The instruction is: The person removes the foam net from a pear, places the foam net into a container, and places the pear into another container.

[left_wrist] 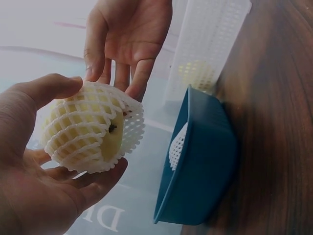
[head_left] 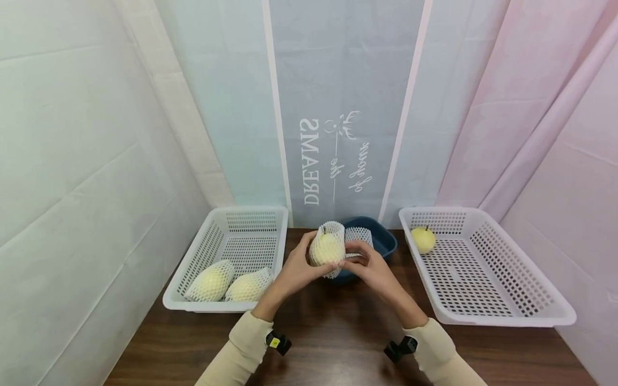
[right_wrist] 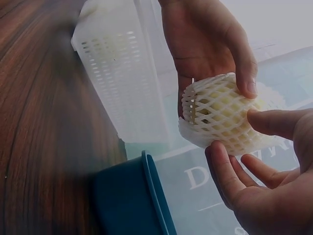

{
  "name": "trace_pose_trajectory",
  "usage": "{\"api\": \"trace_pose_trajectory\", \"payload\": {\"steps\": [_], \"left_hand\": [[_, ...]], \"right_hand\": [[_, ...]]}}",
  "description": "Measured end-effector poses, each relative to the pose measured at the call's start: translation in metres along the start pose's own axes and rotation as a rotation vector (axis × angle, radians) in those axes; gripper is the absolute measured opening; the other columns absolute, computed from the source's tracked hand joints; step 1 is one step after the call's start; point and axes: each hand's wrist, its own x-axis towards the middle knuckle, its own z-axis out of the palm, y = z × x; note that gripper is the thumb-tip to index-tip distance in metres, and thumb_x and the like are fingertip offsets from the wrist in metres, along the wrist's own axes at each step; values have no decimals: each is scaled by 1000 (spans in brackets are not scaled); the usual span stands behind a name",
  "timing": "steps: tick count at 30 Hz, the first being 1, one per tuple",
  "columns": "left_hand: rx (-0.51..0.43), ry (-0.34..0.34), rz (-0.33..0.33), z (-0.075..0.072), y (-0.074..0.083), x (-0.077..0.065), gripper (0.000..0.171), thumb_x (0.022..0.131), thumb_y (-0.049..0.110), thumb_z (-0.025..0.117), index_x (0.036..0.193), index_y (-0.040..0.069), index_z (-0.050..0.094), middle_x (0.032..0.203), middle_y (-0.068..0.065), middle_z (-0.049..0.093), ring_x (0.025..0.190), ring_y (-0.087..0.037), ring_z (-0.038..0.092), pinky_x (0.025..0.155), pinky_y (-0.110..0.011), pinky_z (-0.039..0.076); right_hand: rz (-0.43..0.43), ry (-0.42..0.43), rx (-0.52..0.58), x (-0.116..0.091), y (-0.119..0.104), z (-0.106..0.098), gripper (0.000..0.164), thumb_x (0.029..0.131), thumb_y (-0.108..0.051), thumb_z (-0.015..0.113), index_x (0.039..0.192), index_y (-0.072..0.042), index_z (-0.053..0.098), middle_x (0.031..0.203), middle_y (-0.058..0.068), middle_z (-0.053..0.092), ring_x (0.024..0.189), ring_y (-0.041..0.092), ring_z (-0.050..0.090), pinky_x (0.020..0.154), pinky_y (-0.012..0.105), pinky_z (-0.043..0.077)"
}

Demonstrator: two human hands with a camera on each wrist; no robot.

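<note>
A round pale-yellow pear (head_left: 326,247) with a dark stem sits inside a white foam net sleeve (left_wrist: 80,129), its stem end showing at the sleeve's open end. My left hand (head_left: 300,266) holds the netted pear, thumb on one side and fingers beneath. From the other side, my right hand (head_left: 368,266) pinches the foam net between thumb and fingers, as the right wrist view shows. Behind the hands is a dark blue basin (head_left: 386,241), partly hidden by them, with another white foam net (head_left: 359,235) in it.
On the left, a white perforated basket (head_left: 226,213) holds two netted pears (head_left: 211,282). A similar white basket (head_left: 487,292) on the right has one bare pear (head_left: 423,239) in its far left corner. Both stand on the dark wooden table (head_left: 333,343), with a printed curtain (head_left: 338,80) behind.
</note>
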Motion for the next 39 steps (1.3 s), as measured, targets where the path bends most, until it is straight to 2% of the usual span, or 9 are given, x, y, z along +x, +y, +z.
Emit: {"api": "trace_pose_trajectory", "payload": {"steps": [7,14,26,34,39], "left_hand": [[12,-9,21,6,-4,-3,84,88,32,89,157,25,43,148,-5,59,124,-21,62,98,-41,54],[-17,-18,23,11,-9,-7,83,87,28,89,156,24,43,144,-6,59,121,-20,61,97,-38,55],[-27,-22,5,17,-18,-14,86,86,29,91,157,22,42,146,-9,59,125,-23,61,102,-43,53],[-15,-26,-3,19,-24,-18,86,85,31,91,155,25,43,147,-9,59,123,-22,61,98,-41,55],[-43,-42,2,21,-27,-19,85,85,27,91,155,22,42,149,-9,57,128,-23,60,105,-44,53]], "right_hand": [[16,-1,12,-6,5,-2,55,100,-20,76,147,-4,53,148,22,58,126,36,67,98,40,57],[11,3,-15,-10,9,-3,55,99,-17,77,146,-1,53,146,23,58,123,35,69,96,38,59],[17,-11,-32,-18,13,-2,54,98,-15,78,145,0,53,144,25,59,121,34,70,91,34,60],[2,-32,9,-20,18,-3,51,98,-10,77,141,1,54,144,27,58,122,38,70,90,30,60],[12,-44,23,-20,22,-3,51,97,-11,78,139,2,54,139,26,62,122,38,69,89,29,61]]}}
